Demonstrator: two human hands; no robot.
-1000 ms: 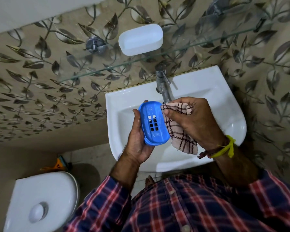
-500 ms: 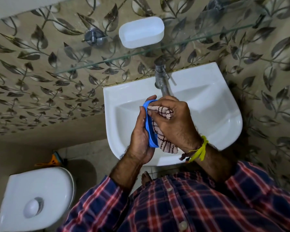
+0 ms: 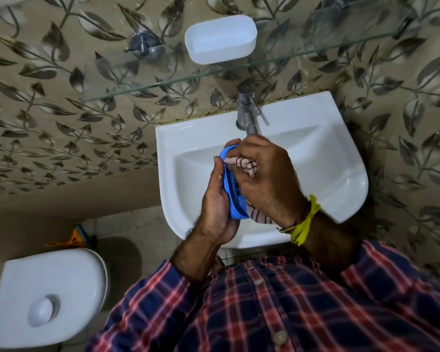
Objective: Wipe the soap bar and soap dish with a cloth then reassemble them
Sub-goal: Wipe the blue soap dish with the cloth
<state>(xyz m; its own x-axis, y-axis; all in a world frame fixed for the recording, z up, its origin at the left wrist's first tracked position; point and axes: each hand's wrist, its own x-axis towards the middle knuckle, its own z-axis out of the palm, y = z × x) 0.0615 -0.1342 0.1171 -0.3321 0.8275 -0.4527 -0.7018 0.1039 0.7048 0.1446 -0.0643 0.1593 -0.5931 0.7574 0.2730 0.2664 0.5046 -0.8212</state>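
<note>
**Cloth hand closes over the blue tray**

Since a second ago the right hand [image 3: 266, 179] has slid across the blue tray [image 3: 235, 199], which then faced the camera with its slots open to view; now the tray is turned nearly edge-on and mostly hidden behind the knuckles.

Only the tray's rim and a strip of its slotted floor show, between the two hands and above the sink [image 3: 346, 179]. The left hand [image 3: 217, 199] cups the tray from behind, fingers curled round its far rim and its near end against the palm. The right hand is clenched on the checked cloth [image 3: 247, 167], pressing it into the tray's inner face; one end of the cloth pokes out by the thumb, another hangs below the tray's lower end.

To wipe well, the cupping hand should probably stay firm while the cloth works along the slots and round the rim, where residue likely collects.

Further out, the white dish [image 3: 220, 39] sits on the glass shelf [image 3: 163, 83], well above the tap [image 3: 248, 110]. No soap bar shows.
</note>
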